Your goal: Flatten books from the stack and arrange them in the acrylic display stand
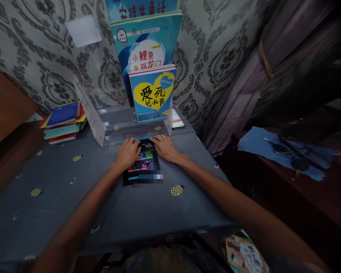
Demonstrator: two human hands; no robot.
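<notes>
A dark book (pixel 146 163) with small coloured pictures on its cover lies on the cloth-covered table, part of it blurred out. My left hand (pixel 128 152) grips its upper left side, fingers bent and thumb over the cover. At the upper right corner, my right hand (pixel 165 148) has its fingers on the book's far edge. Just beyond the hands stands a clear acrylic rack (pixel 119 122). In the rack's right part, a blue book with a yellow heart (pixel 152 94) stands upright in front of a teal book (pixel 147 40).
Left of the rack is a stack of books (pixel 63 120). The grey tablecloth (pixel 74 204) has pineapple prints. To the right, a blue cloth (pixel 281 151) with dark items lies on a reddish surface. An orange book (pixel 246 254) is below the table's front edge.
</notes>
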